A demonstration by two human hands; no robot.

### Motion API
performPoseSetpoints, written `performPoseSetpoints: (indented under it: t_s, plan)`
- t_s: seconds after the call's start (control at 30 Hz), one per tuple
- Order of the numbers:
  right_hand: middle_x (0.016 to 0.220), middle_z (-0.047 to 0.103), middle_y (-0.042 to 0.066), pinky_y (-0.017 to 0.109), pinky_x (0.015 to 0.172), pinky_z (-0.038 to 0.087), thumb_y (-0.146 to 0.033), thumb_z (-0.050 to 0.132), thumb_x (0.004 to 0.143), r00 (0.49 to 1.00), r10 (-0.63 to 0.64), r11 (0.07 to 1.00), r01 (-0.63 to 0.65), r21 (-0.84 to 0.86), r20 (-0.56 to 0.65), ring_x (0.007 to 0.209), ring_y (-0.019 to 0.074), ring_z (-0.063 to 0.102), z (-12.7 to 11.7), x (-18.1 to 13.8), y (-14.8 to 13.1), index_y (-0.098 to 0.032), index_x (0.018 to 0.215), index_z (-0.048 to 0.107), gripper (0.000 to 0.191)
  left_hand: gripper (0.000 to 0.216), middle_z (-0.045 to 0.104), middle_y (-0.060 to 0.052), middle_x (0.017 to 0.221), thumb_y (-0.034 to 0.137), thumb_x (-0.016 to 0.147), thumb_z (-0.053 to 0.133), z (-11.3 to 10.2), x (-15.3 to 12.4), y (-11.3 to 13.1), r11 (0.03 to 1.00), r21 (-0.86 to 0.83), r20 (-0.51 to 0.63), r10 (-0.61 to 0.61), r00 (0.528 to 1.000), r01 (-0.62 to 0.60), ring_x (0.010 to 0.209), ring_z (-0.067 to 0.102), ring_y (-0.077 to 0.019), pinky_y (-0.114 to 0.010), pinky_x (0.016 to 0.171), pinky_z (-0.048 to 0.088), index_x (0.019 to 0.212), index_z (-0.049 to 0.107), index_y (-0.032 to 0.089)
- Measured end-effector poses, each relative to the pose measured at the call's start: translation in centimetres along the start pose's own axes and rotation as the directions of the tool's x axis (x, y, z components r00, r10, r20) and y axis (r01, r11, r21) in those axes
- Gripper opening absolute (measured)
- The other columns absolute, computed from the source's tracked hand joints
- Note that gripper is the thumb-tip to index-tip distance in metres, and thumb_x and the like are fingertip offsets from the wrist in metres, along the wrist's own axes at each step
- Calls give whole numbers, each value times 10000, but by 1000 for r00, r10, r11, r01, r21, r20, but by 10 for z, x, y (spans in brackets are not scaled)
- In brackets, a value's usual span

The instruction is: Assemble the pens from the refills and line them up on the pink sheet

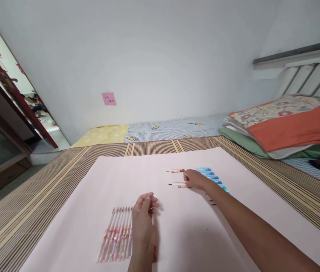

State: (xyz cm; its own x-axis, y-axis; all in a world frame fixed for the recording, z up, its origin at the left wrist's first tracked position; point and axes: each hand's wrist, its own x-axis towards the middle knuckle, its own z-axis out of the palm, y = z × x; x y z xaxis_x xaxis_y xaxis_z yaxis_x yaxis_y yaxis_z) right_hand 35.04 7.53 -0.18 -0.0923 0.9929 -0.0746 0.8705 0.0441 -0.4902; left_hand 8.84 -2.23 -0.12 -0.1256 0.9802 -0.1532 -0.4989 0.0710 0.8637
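My left hand (145, 209) hovers beside a row of several clear pens (117, 234) with pinkish parts, covering the row's right end. Its fingers are loosely curled and apart, and nothing shows in them. Farther right, my right hand (194, 179) has its fingers bent and closed on a slim white pen refill (177, 184) with a dark tip. A dark-tipped refill with an orange-brown label (175, 171) lies at its fingertips. Several pens with blue ends (211, 173) lie in a row behind that hand, partly hidden by it. Dark tips (212, 202) show under my right forearm.
A large pale pink sheet (126, 170) lies over a striped mat (58, 172). Folded bedding and an orange-edged pillow (293, 128) are stacked at the right. A pink note (109, 99) is on the white wall. Through the doorway at left, a person is partly visible.
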Motion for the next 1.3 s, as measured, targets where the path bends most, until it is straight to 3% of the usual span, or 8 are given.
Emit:
performPoseSetpoints:
  t_s: [0.2,0.37,0.53,0.67,0.77,0.83,1.03,1.3]
  plan:
    - [713,639,-2,232,604,388,-155,575,713,988,-111,973,130,192,-104,654,140,554,-25,-11,-14,-167,791,652,109,375,701,-77,853,396,681,821,0,2,-5,997,45,-4,-55,998,56,660,602,-127,-225,554,414,932,722,136]
    - [669,656,0,234,569,406,-263,610,801,951,-307,849,259,460,32,612,135,568,-39,-47,-61,-169,812,683,120,555,694,-128,1114,441,753,793,11,-8,-1,981,178,99,-93,991,75,808,665,-178,-244,596,467,1242,680,203]
    - [613,631,-16,223,545,376,-227,659,785,934,-355,809,281,517,48,580,116,539,-39,-75,-101,-168,795,698,71,372,619,-30,676,409,729,832,15,-10,-2,987,32,289,-159,944,156,536,482,-68,-181,491,337,934,747,111]
    - [852,712,40,273,694,485,-355,586,896,945,-327,737,251,627,5,769,166,658,-32,-66,-86,-168,1048,686,261,323,557,17,643,312,702,863,10,-6,-2,954,-194,289,-165,943,226,511,410,-33,-155,499,335,915,726,112]
    - [951,697,53,275,717,462,-247,484,935,985,-116,948,149,283,-132,831,168,638,-14,-50,-51,-183,988,680,212,243,531,25,662,251,745,822,8,-5,2,901,-340,311,-161,937,268,519,402,-41,-166,493,347,912,710,115]
    - [937,680,60,284,759,421,-129,523,870,980,-59,998,65,22,-190,847,176,607,2,-43,-29,-174,838,675,161,172,512,26,666,221,767,795,8,-5,4,869,-397,321,-172,931,297,521,399,-47,-174,475,340,855,690,117]
    - [868,638,59,287,740,330,-21,520,800,977,-65,993,43,-109,-204,833,187,553,34,-51,-5,-177,709,613,202,120,491,23,685,146,767,758,9,-6,3,839,-433,295,-212,931,329,526,402,-49,-171,462,339,804,646,121]
    - [923,682,39,253,728,373,-116,510,867,991,-87,986,72,-150,-98,851,170,609,24,-52,-12,-200,778,656,190,133,501,17,690,130,732,753,8,-4,0,812,-469,302,-223,927,348,531,404,-49,-162,465,336,798,637,131]
